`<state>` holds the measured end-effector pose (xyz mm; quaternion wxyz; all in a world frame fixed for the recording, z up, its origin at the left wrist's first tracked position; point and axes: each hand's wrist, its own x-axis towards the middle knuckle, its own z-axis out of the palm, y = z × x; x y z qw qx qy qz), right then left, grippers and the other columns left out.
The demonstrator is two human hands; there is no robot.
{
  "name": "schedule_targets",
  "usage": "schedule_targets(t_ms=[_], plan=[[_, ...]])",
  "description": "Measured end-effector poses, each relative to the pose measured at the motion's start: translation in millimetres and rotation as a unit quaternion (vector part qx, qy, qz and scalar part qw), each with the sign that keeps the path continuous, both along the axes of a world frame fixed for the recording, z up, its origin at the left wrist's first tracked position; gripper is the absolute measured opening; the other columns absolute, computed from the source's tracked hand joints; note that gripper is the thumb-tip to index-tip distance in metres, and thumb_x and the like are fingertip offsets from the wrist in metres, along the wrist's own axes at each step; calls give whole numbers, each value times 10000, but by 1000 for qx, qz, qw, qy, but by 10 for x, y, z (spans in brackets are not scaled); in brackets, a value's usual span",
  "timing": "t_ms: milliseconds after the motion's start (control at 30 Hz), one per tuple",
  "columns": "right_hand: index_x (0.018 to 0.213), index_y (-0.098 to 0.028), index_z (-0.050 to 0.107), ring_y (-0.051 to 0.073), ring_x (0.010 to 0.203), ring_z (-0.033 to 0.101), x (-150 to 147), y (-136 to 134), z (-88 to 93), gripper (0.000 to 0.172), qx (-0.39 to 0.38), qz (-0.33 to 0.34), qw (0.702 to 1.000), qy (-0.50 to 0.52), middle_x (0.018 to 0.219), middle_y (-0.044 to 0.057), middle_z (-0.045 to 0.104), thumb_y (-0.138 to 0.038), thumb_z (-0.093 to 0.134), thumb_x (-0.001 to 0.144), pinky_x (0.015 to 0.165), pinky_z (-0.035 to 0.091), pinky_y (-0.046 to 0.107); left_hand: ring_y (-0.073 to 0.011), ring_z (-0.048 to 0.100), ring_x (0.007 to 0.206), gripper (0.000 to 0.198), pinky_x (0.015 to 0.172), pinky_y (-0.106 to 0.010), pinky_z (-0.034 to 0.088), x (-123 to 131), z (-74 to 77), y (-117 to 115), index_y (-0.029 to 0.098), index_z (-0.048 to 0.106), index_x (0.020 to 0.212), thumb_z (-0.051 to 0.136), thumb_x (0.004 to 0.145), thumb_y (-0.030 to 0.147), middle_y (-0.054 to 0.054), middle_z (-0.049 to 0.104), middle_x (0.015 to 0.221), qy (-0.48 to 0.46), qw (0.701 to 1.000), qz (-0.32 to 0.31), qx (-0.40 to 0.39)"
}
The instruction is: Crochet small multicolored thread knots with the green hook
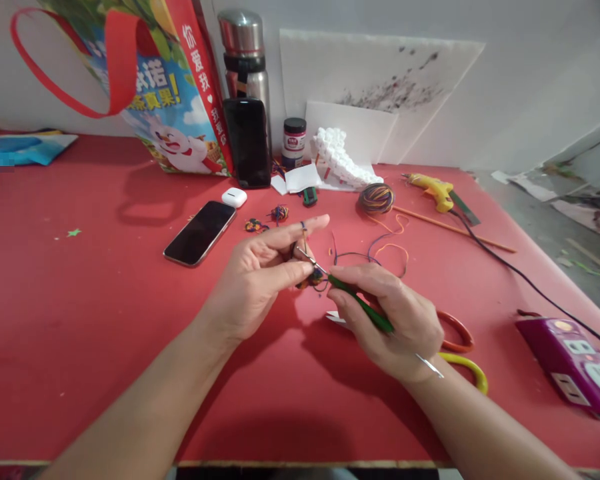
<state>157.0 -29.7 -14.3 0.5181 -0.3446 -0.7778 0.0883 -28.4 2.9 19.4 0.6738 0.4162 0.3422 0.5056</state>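
My left hand (260,273) pinches a small dark multicoloured crochet piece (310,279) between thumb and fingers, its index finger stretched out with yarn looped round it. In my right hand (395,313) is a crochet hook (363,307) with a green handle, its metal tip at the piece by my left thumb. Loose yarn (370,257) trails from the work toward a multicoloured yarn ball (377,198). Under my right hand lie scissors (463,330) with red and yellow handles, partly hidden. Two small crocheted bits (256,226) rest beyond my left hand.
A phone (200,233) and a white earbud case (234,197) lie left of centre. Behind stand a gift bag (180,127), a steel flask (245,47), another phone (247,143) and a jar (294,141). To the right are a glue gun (433,191), its cord, a stick (455,229) and a purple box (570,363).
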Motion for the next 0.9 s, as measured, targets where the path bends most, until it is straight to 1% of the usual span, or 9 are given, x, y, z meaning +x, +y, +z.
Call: schedule_targets(t_ms=[67,133,333,533,767,900], plan=[[1223,-231,718,172,715,785,1,-12,-2,247,-26,1,999,21,927,55,826,-127,680,1002,677,662,277,-127,528,698,372,656,-263,472,2,5,7,232,896,1068,820,726,105,-7,634,770,-1,1000,3,4],[1223,-239,722,167,684,772,-1,-22,-3,239,-30,5,999,41,923,51,825,-143,673,1010,647,651,275,-127,525,692,361,665,-271,479,1,15,16,225,896,1048,812,722,98,-5,630,774,-4,1000,7,8],[1212,-234,726,157,681,756,7,-43,32,298,-39,6,998,39,958,58,832,-62,691,972,606,617,265,-117,501,675,380,663,-255,471,-11,40,22,227,892,1076,802,729,100,4,604,749,-10,1000,4,1],[1216,-236,734,171,735,764,16,-45,30,309,-49,15,996,72,957,63,822,-63,717,960,648,630,294,-125,530,706,378,679,-252,486,-19,55,18,219,895,1069,810,720,103,-2,607,749,-20,1000,-2,-10],[1229,-236,767,180,749,753,38,-5,44,344,-28,42,994,97,894,46,803,-41,718,950,690,634,311,-109,500,670,369,657,-243,468,-40,56,31,230,898,1065,803,733,99,2,600,746,-19,1000,-7,1],[1211,-242,787,172,764,736,62,16,64,354,-36,51,993,99,896,36,799,-32,741,930,718,625,305,-103,496,674,375,658,-231,472,-51,47,41,240,899,1061,804,725,103,5,601,749,-14,1000,-7,3]])
